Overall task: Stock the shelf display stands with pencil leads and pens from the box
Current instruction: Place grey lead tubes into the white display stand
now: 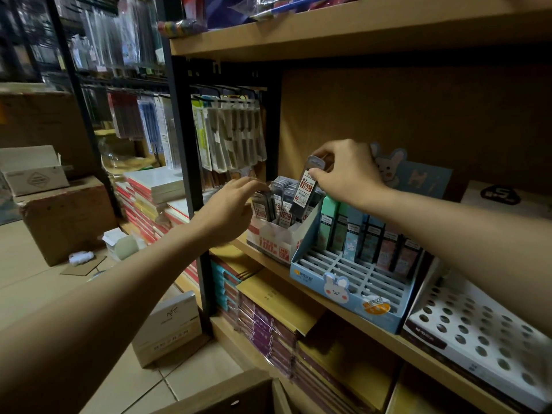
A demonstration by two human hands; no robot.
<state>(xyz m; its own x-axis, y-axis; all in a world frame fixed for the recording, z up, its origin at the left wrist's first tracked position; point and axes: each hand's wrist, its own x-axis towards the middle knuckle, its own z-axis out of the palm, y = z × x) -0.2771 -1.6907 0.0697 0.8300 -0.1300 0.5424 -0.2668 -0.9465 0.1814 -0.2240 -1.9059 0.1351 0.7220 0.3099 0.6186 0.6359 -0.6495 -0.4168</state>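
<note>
Your right hand [348, 171] pinching the top of 1 pencil lead case [307, 186] between thumb and fingertips, tilted above the white display stand [276, 237] on the wooden shelf [352, 319], your left hand [230, 204] with relaxed, slightly spread fingers touching the cases at the stand's left, blue rabbit stand [343, 285] just beside it.

The lead case [304, 189] that the right hand [346, 171] pinches has a white label with "0.7" and, in a red field, "100"; the same "0.7" and "100" stand on the cases in the white display box [273, 237], whose front shows a large red "100" and, beside it, "HB" over "0.7". The blue backing card [424, 180] with a rabbit figure has the letters "Hi", and a black sign [500, 194] further right on the shelf carries a large "5". The other print, such as on the blue rabbit stand [343, 291], is too small to read.
</note>
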